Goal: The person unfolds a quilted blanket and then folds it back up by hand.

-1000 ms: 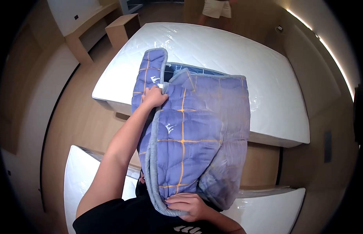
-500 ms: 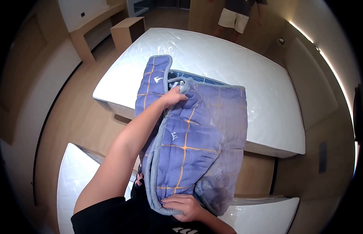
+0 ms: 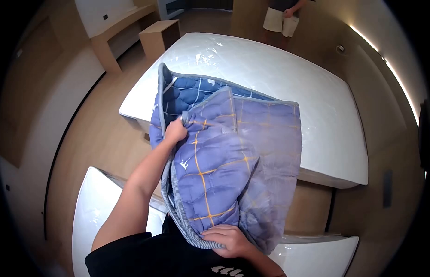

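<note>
A quilted pad [image 3: 210,166], purple with orange grid lines and striped edging, hangs folded in front of me. Its dark blue inner side [image 3: 187,94] shows at the top, where the layers have come apart. My left hand [image 3: 176,131] is closed on the edging at the upper left, with the fingertips partly hidden by the fabric. Low down near my body, my right hand [image 3: 229,240] grips the bottom corner, fingers over the striped border. The right part of the pad looks paler and hazy.
A white mattress [image 3: 326,138] in shiny plastic lies beyond the pad. Another white mattress [image 3: 92,207] is close to me, below. A person in light shorts [image 3: 280,21] stands past the far mattress. A wooden desk [image 3: 104,44] and box-shaped unit [image 3: 159,34] stand at the left.
My left hand has moved left and down, drawing the pad's edge with it. The upper layers have spread, exposing more dark blue inside. My right hand keeps its grip.
</note>
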### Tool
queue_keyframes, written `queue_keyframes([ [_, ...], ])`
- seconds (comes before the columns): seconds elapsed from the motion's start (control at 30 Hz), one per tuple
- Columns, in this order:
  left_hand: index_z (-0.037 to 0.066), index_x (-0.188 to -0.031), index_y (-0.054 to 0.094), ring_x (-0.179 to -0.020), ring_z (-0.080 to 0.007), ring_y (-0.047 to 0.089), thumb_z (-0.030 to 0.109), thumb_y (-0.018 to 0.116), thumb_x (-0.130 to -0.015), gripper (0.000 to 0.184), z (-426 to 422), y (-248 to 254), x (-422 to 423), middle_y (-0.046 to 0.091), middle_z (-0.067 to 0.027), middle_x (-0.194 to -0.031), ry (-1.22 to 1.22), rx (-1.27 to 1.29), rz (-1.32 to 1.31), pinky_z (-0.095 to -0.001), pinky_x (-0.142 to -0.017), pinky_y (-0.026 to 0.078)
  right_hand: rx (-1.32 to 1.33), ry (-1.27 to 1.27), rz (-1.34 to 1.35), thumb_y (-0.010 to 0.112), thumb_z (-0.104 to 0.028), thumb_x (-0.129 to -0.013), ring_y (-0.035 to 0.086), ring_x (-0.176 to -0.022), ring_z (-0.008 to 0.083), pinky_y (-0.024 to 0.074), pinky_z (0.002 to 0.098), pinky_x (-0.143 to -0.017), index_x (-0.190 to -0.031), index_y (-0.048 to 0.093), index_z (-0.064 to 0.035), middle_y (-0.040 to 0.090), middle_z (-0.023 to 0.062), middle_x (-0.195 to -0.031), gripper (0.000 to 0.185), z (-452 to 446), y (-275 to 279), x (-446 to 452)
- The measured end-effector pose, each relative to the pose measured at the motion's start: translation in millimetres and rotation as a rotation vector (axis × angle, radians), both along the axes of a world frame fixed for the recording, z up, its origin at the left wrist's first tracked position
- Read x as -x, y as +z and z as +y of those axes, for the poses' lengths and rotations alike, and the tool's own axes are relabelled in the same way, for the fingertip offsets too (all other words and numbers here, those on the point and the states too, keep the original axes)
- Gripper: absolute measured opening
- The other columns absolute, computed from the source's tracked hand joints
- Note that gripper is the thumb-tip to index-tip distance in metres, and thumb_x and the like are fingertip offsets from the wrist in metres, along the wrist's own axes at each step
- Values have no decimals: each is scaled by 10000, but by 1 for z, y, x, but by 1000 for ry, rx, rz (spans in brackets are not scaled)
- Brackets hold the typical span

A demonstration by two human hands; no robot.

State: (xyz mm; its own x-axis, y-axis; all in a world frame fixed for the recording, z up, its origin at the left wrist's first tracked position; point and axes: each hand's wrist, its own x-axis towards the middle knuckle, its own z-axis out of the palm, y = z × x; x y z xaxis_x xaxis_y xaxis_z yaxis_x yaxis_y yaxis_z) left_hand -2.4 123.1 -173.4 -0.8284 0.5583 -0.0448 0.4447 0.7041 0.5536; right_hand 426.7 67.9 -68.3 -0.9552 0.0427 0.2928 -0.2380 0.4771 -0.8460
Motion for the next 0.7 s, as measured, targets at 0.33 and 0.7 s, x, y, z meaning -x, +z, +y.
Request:
queue_keyframes([
  [0.33,13,-1133,677,-928,-287,684,267,609,-802,423,-70,-109,26,709,-168,-1016,68,-500,-1086,-389,-838,519,-154,57,-49,721,-75,-653,705,-899,276,569,376,-822,-993,715,-36,733,84,-1010,343,4,6,8],
  [0.7,-1,-878,667,-725,-256,684,157,622,-907,167,24,-89,79,693,-141,-802,225,-610,-1387,-416,-655,596,-141,34,-139,720,-121,-694,687,-889,278,547,372,-817,-1036,696,-83,710,84,-980,346,-1,-8,13],
])
